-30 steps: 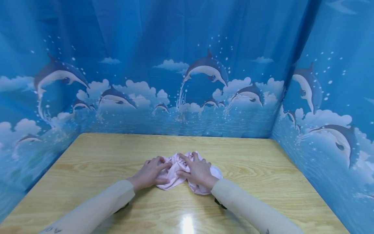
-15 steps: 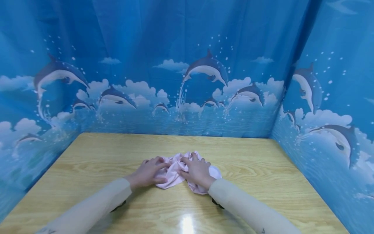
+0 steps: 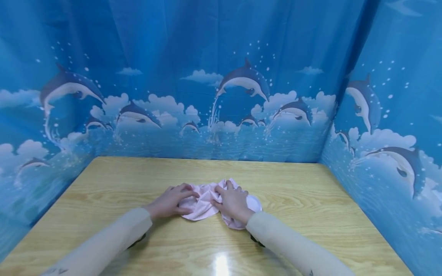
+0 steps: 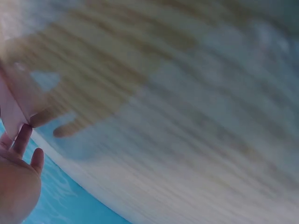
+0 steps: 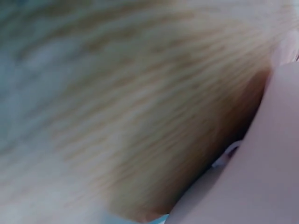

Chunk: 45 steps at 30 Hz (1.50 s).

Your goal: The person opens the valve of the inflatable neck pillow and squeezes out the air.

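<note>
A crumpled pale pink cloth [image 3: 206,199] lies bunched on the wooden table, with a smooth rounded part at its right end. My left hand [image 3: 171,201] holds the left end between thumb and bent fingers. In the left wrist view, fingertips of the left hand [image 4: 21,149] meet the edge of the pink cloth [image 4: 11,109] at the far left. My right hand [image 3: 233,202] grips the bunched right half from above, its palm covering part of the folds. The right wrist view shows a broad stretch of pink cloth [image 5: 252,154] close up; the right fingers are hidden there.
The light wood-grain table [image 3: 293,230] extends around the cloth on all sides. A blue curtain [image 3: 165,46] printed with dolphins hangs along the back and both sides, meeting the table's edges. A bright light reflection [image 3: 221,264] shows near the front.
My left hand has drawn slightly left, taking the cloth's left end along and spreading the folds between the hands. The right hand shifted a little left early on, then stayed nearly still.
</note>
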Tool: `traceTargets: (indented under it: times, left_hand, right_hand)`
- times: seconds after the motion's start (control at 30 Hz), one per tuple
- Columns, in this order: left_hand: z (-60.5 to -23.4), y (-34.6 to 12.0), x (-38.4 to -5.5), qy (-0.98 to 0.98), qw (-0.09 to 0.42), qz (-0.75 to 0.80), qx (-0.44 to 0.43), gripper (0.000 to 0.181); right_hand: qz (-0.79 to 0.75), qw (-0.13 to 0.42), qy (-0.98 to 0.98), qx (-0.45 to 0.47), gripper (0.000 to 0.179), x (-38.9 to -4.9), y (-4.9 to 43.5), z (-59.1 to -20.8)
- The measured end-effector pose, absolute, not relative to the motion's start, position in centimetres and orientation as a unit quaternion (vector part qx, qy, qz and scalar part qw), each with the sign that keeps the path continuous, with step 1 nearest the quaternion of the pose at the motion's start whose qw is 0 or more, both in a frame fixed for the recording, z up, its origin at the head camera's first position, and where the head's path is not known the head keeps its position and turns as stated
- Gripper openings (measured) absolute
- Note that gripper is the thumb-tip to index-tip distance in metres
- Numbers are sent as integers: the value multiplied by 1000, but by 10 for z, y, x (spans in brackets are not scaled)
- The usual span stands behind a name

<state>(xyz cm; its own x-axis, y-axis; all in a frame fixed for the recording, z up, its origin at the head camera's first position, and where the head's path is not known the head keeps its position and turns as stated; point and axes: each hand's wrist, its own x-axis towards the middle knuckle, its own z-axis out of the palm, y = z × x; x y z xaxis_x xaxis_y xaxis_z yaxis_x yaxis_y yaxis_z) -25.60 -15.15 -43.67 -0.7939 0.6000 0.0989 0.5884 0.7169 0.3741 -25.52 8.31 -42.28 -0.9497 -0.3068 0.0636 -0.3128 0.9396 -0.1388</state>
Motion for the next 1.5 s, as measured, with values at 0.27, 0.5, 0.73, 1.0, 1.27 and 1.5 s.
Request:
traceTargets:
  times: [0.27,0.5,0.73,1.0,1.27,1.5]
  left_hand:
    - [-439,-148,-256,928,-10,184,323,39]
    - [-441,-147,-256,928,-27,187,320,35]
    - [-441,-145,-256,931,-16,197,308,36]
    - [-435,-142,-252,937,-4,198,289,41]
    - [-435,-138,-249,944,-13,181,275,61]
    - [-440,-135,-249,943,-68,147,289,63]
  right_hand:
    - [69,26,-984,164,42,-254,84,-423]
    - [72,26,-983,164,43,-254,85,-424]
    - [93,26,-980,171,45,-254,89,-425]
    - [120,7,-976,181,67,-254,96,-424]
    - [113,-17,-971,212,65,-254,101,-419]
    - [102,-8,-971,215,59,-253,102,-420]
